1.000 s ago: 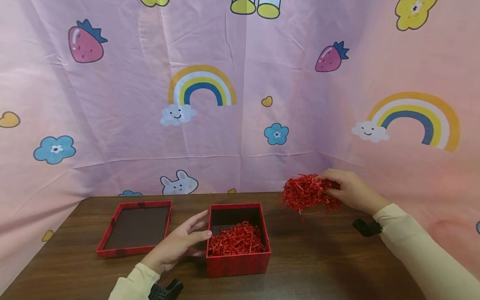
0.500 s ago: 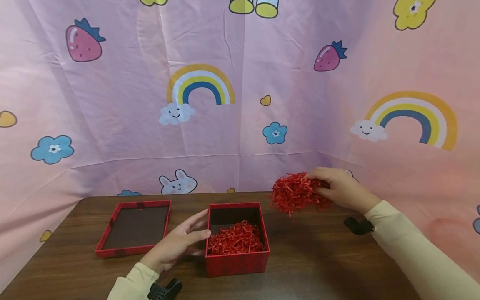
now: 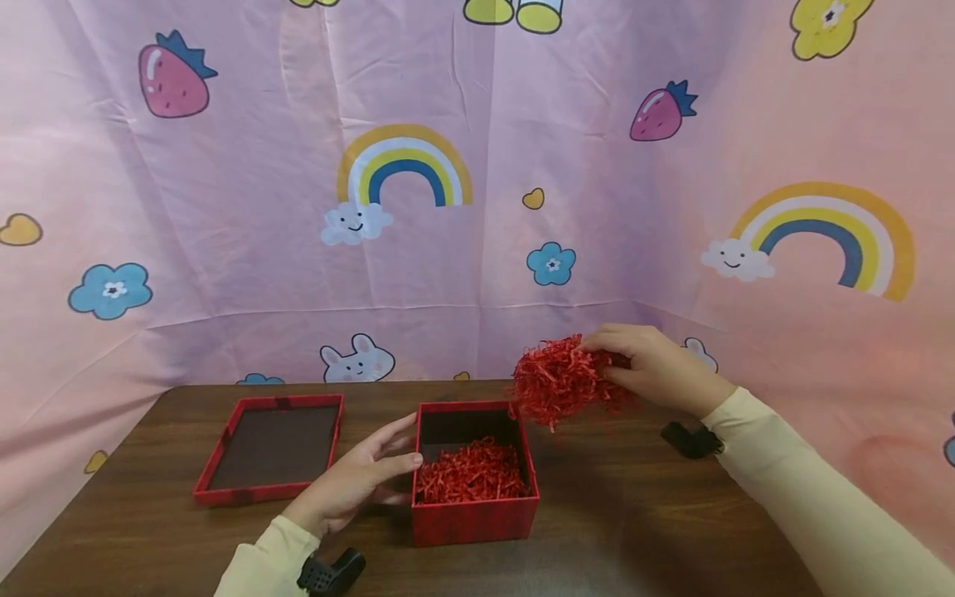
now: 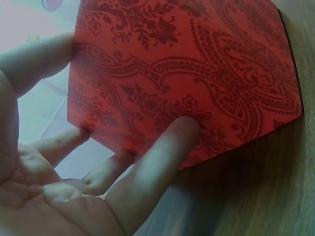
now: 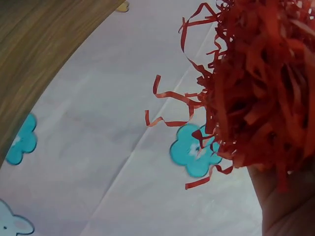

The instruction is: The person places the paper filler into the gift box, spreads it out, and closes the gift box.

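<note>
A red box (image 3: pixel 474 522) with a dark inside stands uncovered on the table, part-filled with red shredded paper (image 3: pixel 473 474). My left hand (image 3: pixel 354 482) rests its fingertips and thumb against the box's left wall. In the left wrist view those fairly straight fingers touch the patterned red side of the box (image 4: pixel 231 73), not wrapped round it. Above and right of the box's far right corner, my right hand (image 3: pixel 656 369) grips a loose clump of red shredded paper (image 3: pixel 555 385). The clump (image 5: pixel 268 88) hides most of that hand in the right wrist view.
The red-rimmed lid (image 3: pixel 276 448) lies inside up on the table, left of the box. Brown wood of the table (image 3: pixel 597 531) shows right of the box. A printed cloth (image 3: pixel 477 274) hangs behind and at both sides.
My right hand has carried the clump of shredded paper leftward and slightly up, close to the box's right edge. The left hand, the box and the lid stay in place.
</note>
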A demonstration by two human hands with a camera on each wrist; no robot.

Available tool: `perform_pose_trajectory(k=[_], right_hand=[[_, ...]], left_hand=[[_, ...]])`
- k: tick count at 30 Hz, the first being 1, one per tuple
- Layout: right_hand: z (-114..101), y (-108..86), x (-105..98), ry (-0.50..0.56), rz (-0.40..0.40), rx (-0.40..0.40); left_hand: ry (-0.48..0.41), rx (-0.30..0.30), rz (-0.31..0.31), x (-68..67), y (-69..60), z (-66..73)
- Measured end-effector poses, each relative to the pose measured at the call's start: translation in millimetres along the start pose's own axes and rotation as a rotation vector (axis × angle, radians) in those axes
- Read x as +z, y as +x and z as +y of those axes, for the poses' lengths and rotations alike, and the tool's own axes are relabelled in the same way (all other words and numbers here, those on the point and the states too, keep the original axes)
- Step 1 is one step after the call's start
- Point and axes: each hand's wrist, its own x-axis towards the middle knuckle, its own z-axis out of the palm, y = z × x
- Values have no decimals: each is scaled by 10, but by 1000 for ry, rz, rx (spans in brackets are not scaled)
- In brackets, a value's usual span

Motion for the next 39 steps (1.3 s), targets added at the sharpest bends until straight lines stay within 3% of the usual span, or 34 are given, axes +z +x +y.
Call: perform_pose_trajectory(k=[10, 21, 32, 39], right_hand=[[-255, 292, 170, -24, -52, -57], [-418, 574, 549, -96, -116, -186], [-536, 705, 933, -126, -176, -210], [-485, 726, 1121, -146, -224, -212]], left_hand=[[3, 14, -14, -11, 8, 3], [-2, 8, -5, -6, 7, 0], [-4, -2, 13, -6, 11, -17], [-8, -8, 17, -5, 8, -11]])
